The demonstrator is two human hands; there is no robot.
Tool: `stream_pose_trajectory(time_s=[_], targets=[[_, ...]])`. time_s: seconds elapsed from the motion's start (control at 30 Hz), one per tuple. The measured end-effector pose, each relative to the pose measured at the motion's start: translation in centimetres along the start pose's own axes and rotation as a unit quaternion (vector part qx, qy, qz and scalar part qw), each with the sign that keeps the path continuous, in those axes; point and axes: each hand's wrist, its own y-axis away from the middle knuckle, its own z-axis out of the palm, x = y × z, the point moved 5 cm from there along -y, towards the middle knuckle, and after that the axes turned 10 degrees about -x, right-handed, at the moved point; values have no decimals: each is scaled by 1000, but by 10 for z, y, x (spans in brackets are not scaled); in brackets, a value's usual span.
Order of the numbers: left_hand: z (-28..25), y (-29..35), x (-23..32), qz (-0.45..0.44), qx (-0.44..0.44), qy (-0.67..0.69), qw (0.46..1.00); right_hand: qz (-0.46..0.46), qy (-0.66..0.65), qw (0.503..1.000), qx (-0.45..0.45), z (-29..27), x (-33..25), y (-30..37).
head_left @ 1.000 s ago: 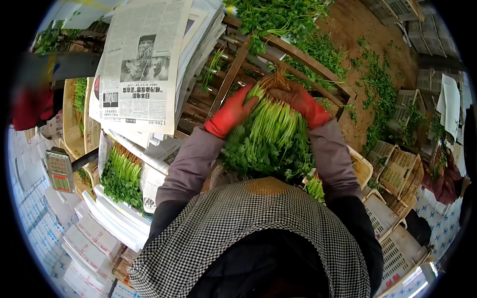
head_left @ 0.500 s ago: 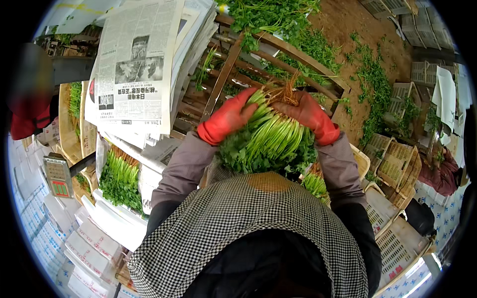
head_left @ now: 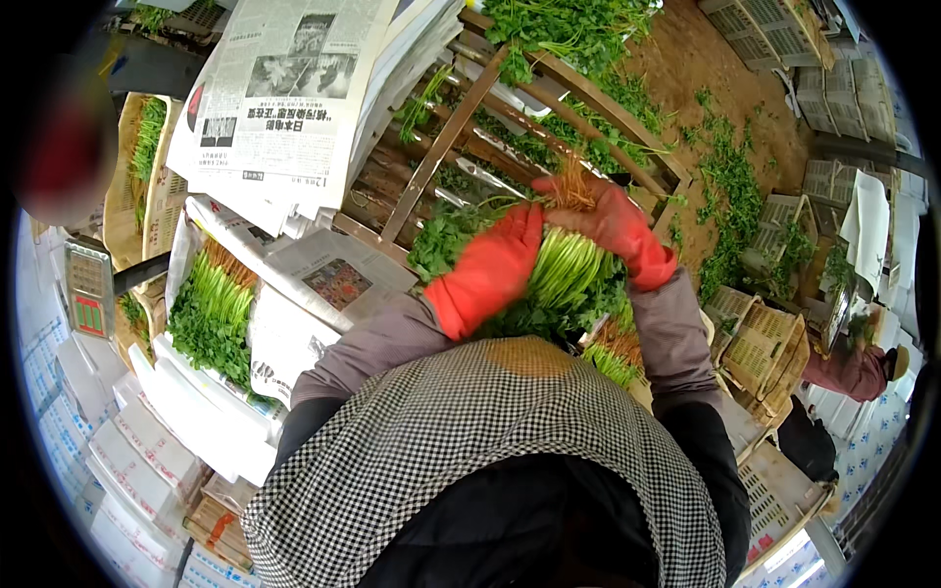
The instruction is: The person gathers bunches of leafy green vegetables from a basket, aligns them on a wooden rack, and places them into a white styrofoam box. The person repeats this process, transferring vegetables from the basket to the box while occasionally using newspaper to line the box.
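Note:
A thick bunch of leafy greens (head_left: 569, 269), with thin pale-green stems and brown roots, lies in front of my body with its roots pointing away. My right hand (head_left: 613, 225), in a red glove, is closed round the root end. My left hand (head_left: 490, 269), also red-gloved and slightly smeared by motion, lies along the left side of the stems. Its fingers are stretched toward the roots. Loose leafy sprigs (head_left: 441, 240) show just beyond my left hand, their thin stems running toward its fingertips. Whether that hand holds them is hidden.
A slatted frame (head_left: 446, 147) stands beyond my hands, with greens (head_left: 559, 29) heaped past it. Left are stacked newspapers (head_left: 265, 127), a paper-lined bunch (head_left: 211, 314) and a scale (head_left: 88, 289). Plastic crates (head_left: 765, 328) and another person (head_left: 853, 372) are at right.
My left hand has moved right and nearer my body, across the stems. Leafy sprigs now show left of the bunch. My right hand stays at the roots.

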Motion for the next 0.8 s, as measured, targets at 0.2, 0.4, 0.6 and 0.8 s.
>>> stream_pose_trajectory(time_s=[0.2, 0.4, 0.6, 0.8], targets=[[-117, 54, 13, -1, 111, 218, 970, 1, 105, 977, 184, -13, -69, 72], [-195, 90, -4, 40, 456, 272, 847, 42, 475, 847, 234, -81, -165, 52], [-177, 9, 18, 208, 161, 91, 960, -125, 690, 710, 65, 29, -180, 52], [-130, 6, 49, 344, -61, 131, 928, -120, 490, 862, -45, 74, -175, 141]])
